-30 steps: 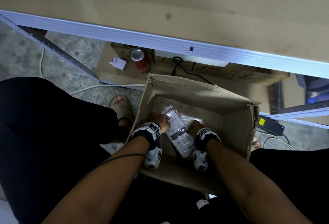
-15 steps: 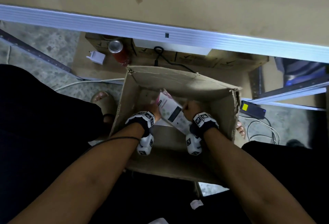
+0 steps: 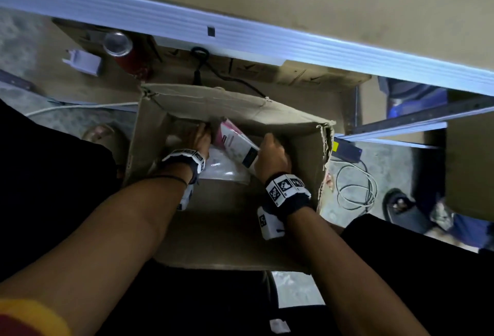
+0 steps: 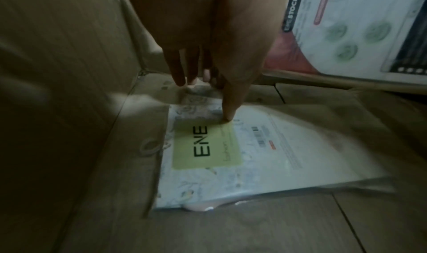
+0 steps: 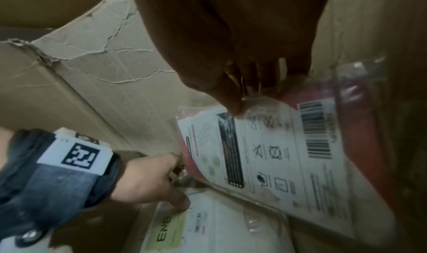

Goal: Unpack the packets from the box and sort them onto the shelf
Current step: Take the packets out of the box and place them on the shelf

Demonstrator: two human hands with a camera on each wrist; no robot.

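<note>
An open cardboard box (image 3: 213, 103) stands on the floor below the shelf (image 3: 240, 33). My right hand (image 3: 270, 148) pinches the clear top edge of a pink-and-white stocking packet (image 3: 236, 142) and holds it tilted up inside the box; its barcode back (image 5: 289, 156) faces the right wrist view. A second packet with a green ENE label (image 4: 208, 145) lies flat on the box bottom. My left hand (image 4: 205, 100) reaches to that packet's far edge, thumb on top and fingers at the plastic rim, pinching it.
Under the shelf lie flattened cartons (image 3: 294, 76), a red can (image 3: 125, 52), a white plug adapter (image 3: 84, 62) and a black cable (image 3: 213, 74). A power brick (image 3: 346, 148) and coiled cable (image 3: 355, 188) lie right of the box. A sandalled foot (image 3: 99, 132) is beside its left wall.
My right hand has raised the pink packet from flat to tilted up. My left hand let go of it and moved to the far edge of the ENE packet beneath.
</note>
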